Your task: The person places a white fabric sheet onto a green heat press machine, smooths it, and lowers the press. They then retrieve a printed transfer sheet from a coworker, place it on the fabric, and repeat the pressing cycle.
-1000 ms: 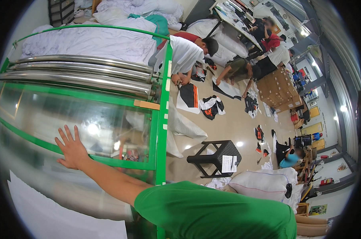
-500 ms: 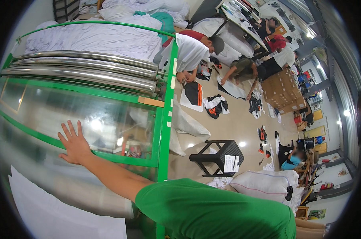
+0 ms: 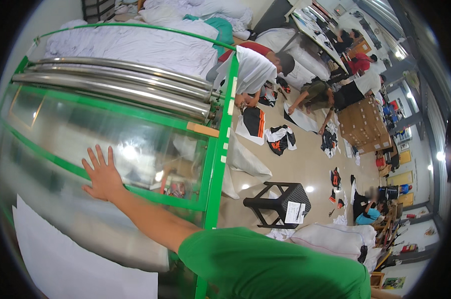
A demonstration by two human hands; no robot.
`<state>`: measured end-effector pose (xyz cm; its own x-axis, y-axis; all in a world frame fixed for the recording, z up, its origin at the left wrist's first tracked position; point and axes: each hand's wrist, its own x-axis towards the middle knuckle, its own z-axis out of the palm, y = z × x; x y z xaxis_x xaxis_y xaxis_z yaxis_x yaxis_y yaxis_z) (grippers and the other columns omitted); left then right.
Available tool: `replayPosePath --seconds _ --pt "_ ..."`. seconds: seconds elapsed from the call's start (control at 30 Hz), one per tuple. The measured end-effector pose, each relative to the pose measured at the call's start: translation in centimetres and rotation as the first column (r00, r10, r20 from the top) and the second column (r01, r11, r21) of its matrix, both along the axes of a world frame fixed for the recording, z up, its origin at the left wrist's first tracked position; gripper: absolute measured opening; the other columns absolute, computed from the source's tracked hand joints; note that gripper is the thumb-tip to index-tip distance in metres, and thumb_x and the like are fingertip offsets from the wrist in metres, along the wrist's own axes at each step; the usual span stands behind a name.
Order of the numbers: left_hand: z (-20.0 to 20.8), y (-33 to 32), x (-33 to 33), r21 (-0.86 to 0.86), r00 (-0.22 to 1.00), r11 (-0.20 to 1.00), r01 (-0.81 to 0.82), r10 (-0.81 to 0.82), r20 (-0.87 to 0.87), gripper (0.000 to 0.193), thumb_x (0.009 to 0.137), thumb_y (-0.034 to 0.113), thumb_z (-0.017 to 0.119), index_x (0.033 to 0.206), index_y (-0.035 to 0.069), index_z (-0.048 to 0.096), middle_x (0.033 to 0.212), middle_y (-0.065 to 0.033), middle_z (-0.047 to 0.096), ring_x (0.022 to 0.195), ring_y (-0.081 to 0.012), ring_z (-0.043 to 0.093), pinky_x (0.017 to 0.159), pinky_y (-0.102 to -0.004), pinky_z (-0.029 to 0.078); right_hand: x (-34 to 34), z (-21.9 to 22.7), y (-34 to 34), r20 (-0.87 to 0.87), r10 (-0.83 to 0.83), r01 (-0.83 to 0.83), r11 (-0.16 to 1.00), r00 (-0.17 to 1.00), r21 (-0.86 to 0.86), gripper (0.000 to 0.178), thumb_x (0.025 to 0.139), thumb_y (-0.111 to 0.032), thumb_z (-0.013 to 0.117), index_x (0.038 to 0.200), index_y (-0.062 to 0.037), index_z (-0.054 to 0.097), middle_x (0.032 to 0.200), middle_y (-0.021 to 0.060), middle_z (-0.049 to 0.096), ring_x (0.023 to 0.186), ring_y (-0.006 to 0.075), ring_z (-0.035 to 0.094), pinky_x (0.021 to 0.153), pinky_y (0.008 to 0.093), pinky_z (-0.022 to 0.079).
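Note:
My right hand (image 3: 105, 175), with fingers spread and thumb out to the left, lies flat against the front of a machine with a green frame (image 3: 216, 164). It is over the lower green rail and the clear panel (image 3: 131, 144), and nothing is held in it. The arm, in a green sleeve, reaches in from the lower right. Above the panel run several shiny metal rollers (image 3: 121, 92). A white sheet (image 3: 76, 254) hangs at the lower left, below the hand. My left hand is outside the picture.
A black plastic stool (image 3: 285, 204) with a paper on it stands right of the machine. Beyond it, people crouch among black, white and orange fabric pieces (image 3: 280, 139). Stacked cartons (image 3: 362, 124) and a stuffed white sack (image 3: 330, 238) are farther right. White cloth (image 3: 131, 47) is heaped behind the rollers.
The view has shifted a little, so the scene sits farther right. My right hand keeps its place against the machine, fingers still spread.

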<state>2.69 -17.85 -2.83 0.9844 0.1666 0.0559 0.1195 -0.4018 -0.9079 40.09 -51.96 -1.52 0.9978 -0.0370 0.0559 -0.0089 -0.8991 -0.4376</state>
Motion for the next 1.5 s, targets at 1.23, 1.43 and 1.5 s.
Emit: replayPosePath --seconds 1.23,1.43,1.5 --pt "-3.7 19.0 12.1 -0.727 0.777 0.659 0.19 0.352 0.522 0.076 0.095 0.052 0.068 0.156 0.014 0.043 0.164 -0.024 0.03 0.147 -0.0528 0.031 0.111 -0.0809 0.021 0.5 -0.3 0.8 -0.056 -0.027 0.02 0.993 0.998 -0.116 0.088 0.096 -0.076 0.039 0.161 -0.0173 0.036 0.171 0.0171 0.02 0.159 0.041 0.011 0.121 0.0713 0.003" --pt "-9.7 6.6 11.4 -0.856 0.829 0.483 -0.186 0.544 0.127 0.08 0.098 0.052 0.06 0.162 0.014 0.031 0.17 -0.0152 0.022 0.156 -0.0414 0.015 0.119 -0.0732 0.011 1.4 -2.2 0.3 -0.019 -0.095 0.091 0.985 0.995 -0.146 0.088 0.088 -0.075 0.056 0.153 -0.015 0.049 0.163 0.0165 0.037 0.154 0.04 0.027 0.121 0.0697 0.014" --pt "-7.1 -2.6 11.7 -0.929 0.898 0.339 -0.15 0.44 0.016 0.083 0.097 0.054 0.062 0.162 0.013 0.031 0.17 -0.0175 0.022 0.156 -0.0435 0.015 0.119 -0.0732 0.012 1.9 -1.9 0.6 -0.06 -0.088 0.06 0.929 0.994 -0.366 0.088 0.09 -0.074 0.055 0.155 -0.0165 0.045 0.165 0.0154 0.034 0.155 0.039 0.024 0.121 0.0698 0.013"
